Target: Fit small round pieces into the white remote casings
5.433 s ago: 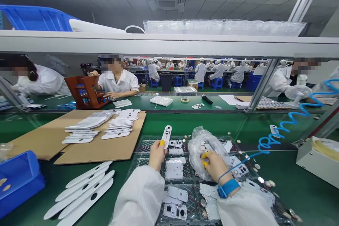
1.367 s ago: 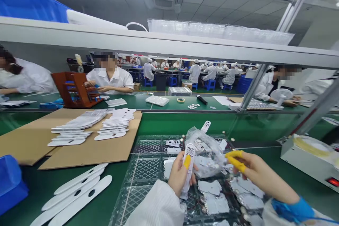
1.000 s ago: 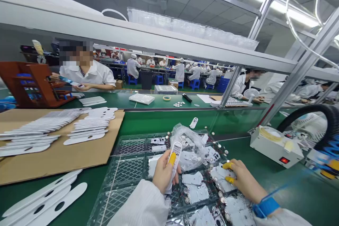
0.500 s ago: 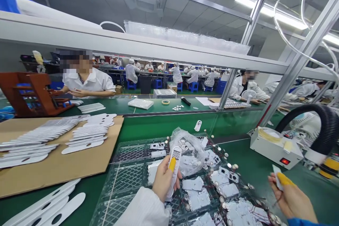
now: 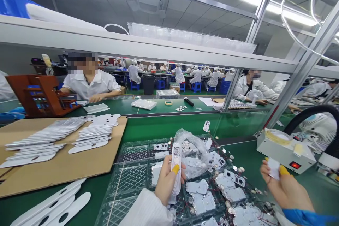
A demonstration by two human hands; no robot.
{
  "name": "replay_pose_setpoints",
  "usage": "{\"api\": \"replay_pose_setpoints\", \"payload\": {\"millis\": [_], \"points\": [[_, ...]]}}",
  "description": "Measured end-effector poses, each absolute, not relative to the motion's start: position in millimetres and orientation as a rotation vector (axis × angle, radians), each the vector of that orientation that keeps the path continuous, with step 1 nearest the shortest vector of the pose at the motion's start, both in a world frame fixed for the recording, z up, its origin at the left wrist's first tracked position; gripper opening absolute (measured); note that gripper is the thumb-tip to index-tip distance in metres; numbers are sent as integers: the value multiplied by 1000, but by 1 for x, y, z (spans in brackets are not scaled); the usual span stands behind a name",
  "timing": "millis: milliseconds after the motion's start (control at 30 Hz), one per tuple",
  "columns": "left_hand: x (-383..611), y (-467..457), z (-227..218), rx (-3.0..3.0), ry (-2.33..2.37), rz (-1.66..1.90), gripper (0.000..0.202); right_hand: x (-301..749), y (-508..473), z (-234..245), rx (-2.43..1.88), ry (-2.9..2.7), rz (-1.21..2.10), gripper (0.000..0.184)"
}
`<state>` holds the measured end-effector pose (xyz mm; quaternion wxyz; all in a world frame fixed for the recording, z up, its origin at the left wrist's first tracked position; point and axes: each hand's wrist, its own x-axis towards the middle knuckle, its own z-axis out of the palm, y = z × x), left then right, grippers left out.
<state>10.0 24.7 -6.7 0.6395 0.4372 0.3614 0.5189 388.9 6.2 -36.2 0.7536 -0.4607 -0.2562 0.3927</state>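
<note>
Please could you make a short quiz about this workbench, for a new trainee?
1. True or false: the left hand holds a long white panel.
2. The right hand holds a small white piece. What colour is its finger cot? A) yellow B) blue C) red
3. Fill the gap: the stacked white panels lie on brown ____.

Key: 1 true; 2 A; 3 cardboard.

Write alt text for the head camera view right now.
A person's left hand holds a slim white panel upright, and the right hand pinches a small white piece. Between them, a clear plastic bag sits on a clear tray scattered with metal plates.
</note>
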Motion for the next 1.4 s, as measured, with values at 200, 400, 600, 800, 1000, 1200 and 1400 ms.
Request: {"api": "replay_pose_setpoints", "payload": {"millis": [200,400,600,800,1000,1200,1400], "points": [[4,29,-5,947,872,1193,37,233,48,38,-939,-822,1216,30],[0,33,-15,869,901,1295,33,141,71,30,-944,-1190,1300,32],[-2,35,-21,840,898,1261,42,124,78,-1,-797,-1164,1287,39],[0,37,-27,882,926,1283,48,131,73,-9,-774,-1096,1169,35],[2,32,-19,950,931,1184,55,131,71,-18,-792,-1164,1141,37],[4,28,-13,1023,946,1185,49,135,73,-25,-933,-1311,984,38],[6,29,-6,986,993,1131,39,138,73,-22,-982,-1420,832,34]]}}
